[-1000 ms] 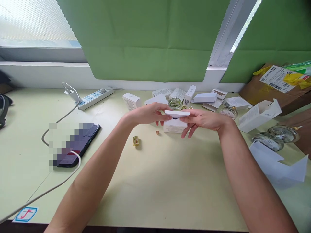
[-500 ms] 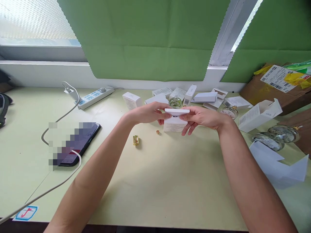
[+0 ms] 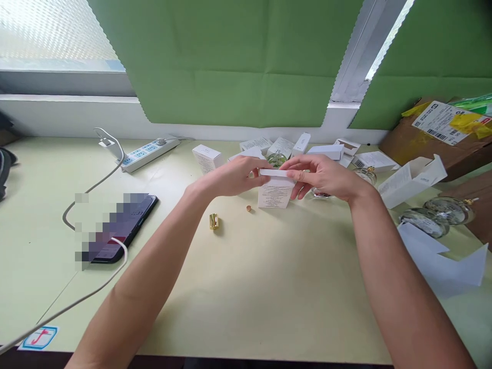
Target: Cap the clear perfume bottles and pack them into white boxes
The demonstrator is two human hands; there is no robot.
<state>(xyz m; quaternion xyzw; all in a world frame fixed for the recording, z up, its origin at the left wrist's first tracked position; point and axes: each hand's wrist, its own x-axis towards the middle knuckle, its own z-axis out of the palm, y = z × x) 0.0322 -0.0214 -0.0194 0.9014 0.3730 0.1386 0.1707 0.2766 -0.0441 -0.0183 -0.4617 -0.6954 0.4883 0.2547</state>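
From the white box (image 3: 274, 196), six o'clock offers a wide lane over bare tabletop (image 3: 269, 287), between the forearms (image 3: 156, 256). At eight, a copper-coloured piece (image 3: 249, 208) and gold cap (image 3: 214, 221) intrude (both low). Twelve is blocked — a glass bottle (image 3: 277, 160), packed cartons (image 3: 258, 144) — and three by more bottles (image 3: 425, 223).

Office-like workspace, desk (image 3: 269, 287) by a window (image 3: 54, 33), green blind (image 3: 230, 66), power strip (image 3: 148, 155), labelled cardboard box (image 3: 432, 148)

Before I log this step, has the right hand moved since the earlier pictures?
Yes: the right hand has shifted slightly rightward, now covering more of the glass bottle lying unmoved behind it.
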